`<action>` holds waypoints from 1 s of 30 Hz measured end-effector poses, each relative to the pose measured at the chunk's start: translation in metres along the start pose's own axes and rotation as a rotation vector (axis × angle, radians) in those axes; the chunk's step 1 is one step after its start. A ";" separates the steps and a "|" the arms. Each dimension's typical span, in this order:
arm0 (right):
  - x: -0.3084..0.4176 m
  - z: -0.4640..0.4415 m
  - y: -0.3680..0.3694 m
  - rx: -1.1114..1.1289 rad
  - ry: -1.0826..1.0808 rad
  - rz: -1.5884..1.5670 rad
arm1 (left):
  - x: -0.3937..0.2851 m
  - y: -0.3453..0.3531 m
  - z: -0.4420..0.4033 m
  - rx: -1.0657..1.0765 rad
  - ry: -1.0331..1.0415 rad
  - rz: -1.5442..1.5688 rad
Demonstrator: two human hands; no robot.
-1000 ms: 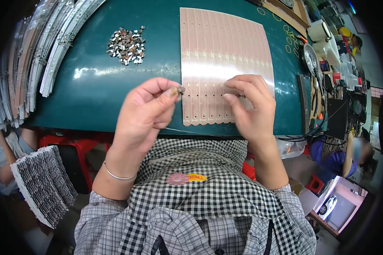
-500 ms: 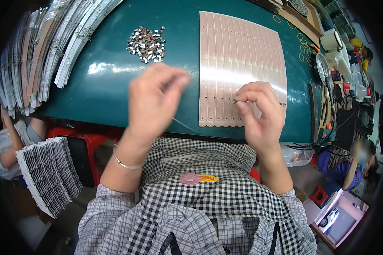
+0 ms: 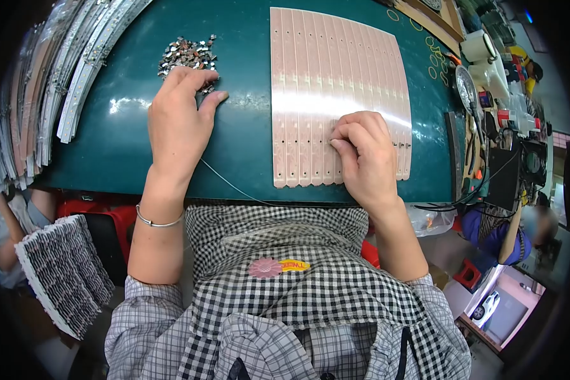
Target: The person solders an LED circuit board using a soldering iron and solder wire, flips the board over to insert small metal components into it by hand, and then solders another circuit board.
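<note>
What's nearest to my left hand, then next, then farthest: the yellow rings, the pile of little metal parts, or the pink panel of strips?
By the head view, from your left hand:
1. Pile of little metal parts, at the fingertips.
2. Pink panel of strips, to the right.
3. Yellow rings, farther right, past the panel.

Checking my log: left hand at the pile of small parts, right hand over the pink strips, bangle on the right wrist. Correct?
Not quite: the head view shows the bangle on the left wrist. The left hand at the pile and right hand over the pink strips stand.
</note>
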State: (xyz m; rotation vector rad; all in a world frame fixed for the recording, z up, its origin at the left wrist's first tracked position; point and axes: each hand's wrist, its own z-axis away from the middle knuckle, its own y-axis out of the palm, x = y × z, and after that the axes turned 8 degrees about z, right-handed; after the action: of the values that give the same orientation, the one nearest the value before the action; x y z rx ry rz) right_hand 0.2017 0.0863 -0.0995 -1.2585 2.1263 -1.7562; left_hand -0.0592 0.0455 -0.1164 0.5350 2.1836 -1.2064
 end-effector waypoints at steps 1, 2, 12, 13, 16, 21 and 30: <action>-0.001 0.000 0.001 -0.005 -0.004 0.005 | 0.000 0.000 0.000 -0.003 -0.002 0.000; -0.001 0.000 0.001 -0.009 -0.007 0.009 | 0.000 0.000 0.002 0.032 -0.030 0.009; 0.000 -0.002 0.000 0.005 -0.026 0.027 | 0.002 -0.005 0.003 0.005 -0.119 0.007; 0.000 -0.003 0.000 0.003 -0.046 0.038 | 0.003 -0.005 0.003 0.005 -0.120 0.007; 0.001 -0.003 0.005 -0.004 -0.079 0.071 | 0.004 -0.005 0.003 0.008 -0.099 0.021; 0.004 0.001 0.010 -0.075 -0.071 0.109 | -0.001 -0.008 0.003 0.038 -0.078 -0.029; 0.015 -0.007 -0.016 -0.088 -0.003 -0.191 | -0.029 -0.024 0.011 0.020 -0.482 0.661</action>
State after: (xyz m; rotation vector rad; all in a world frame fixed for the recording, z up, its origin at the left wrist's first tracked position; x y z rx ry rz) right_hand 0.1965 0.0819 -0.0778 -1.5317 2.1679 -1.7449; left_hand -0.0483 0.0216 -0.0873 0.7967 1.4225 -0.8728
